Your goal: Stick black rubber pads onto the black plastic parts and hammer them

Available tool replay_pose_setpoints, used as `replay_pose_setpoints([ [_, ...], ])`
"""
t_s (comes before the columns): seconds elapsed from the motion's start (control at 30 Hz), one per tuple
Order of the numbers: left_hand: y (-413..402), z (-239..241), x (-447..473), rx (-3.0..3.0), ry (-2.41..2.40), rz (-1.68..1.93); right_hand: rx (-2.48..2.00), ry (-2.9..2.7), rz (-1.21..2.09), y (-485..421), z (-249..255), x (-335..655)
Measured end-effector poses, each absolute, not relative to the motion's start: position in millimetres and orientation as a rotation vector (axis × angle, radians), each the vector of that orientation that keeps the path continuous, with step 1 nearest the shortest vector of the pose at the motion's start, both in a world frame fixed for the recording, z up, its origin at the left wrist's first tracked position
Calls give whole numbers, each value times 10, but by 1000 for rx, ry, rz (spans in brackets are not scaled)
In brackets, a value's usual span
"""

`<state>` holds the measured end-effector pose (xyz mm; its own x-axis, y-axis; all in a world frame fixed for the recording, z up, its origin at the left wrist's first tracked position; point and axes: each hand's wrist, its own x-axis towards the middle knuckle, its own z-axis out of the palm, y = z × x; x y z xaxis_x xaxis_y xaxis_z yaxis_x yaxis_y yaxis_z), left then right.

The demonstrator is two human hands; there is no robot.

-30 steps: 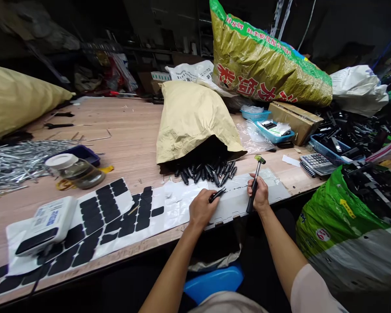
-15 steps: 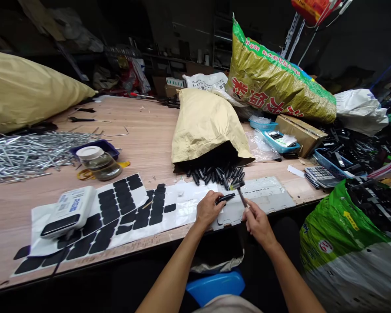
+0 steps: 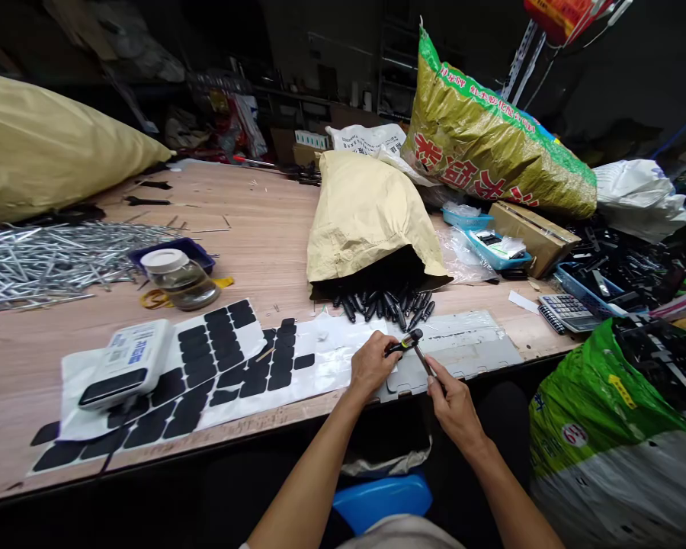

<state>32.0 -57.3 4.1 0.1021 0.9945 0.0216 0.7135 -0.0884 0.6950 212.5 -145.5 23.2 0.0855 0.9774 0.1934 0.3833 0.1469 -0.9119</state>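
Note:
My left hand [image 3: 370, 364] pinches a small black plastic part [image 3: 397, 348] against a grey flat plate [image 3: 469, 351] at the table's front edge. A small hammer [image 3: 420, 352] is gripped in my right hand [image 3: 450, 396], and its head rests on the black part. Just beyond them, several black parts [image 3: 386, 303] spill out of an open tan bag [image 3: 366, 217].
White sheets with black adhesive pads [image 3: 217, 366] and a white device [image 3: 126, 358] lie to the left. A jar [image 3: 177, 278] and a heap of metal rods [image 3: 46, 259] sit further left. Sacks, a box, blue trays and a calculator [image 3: 565, 311] crowd the right.
My right hand has swung the hammer down from upright until its head meets the black part in my left hand. The view has shifted slightly.

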Motion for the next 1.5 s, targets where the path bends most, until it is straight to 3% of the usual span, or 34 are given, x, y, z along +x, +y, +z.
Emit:
replay_pose_setpoints([
  [0.4,-547,16,306,1865,1643,671,-1399,-1423,882,-1387,154,2082],
  [0.7,-564,-30,271,1936,1611,669,-1241,-1087,1102,-695,3,2333],
  [0.93,-968,208,236,1872,1365,964,-1211,-993,1131,-621,-54,2415],
  [1.13,-1680,113,178,2062,1029,454,-1190,-989,1129,-623,-71,2418],
  [1.37,-1799,-680,134,1905,1561,-3,-1185,-996,1106,-640,-57,2398],
  [1.5,-1786,-449,211,1975,1341,123,-1182,-1002,1107,-643,-69,2397],
])
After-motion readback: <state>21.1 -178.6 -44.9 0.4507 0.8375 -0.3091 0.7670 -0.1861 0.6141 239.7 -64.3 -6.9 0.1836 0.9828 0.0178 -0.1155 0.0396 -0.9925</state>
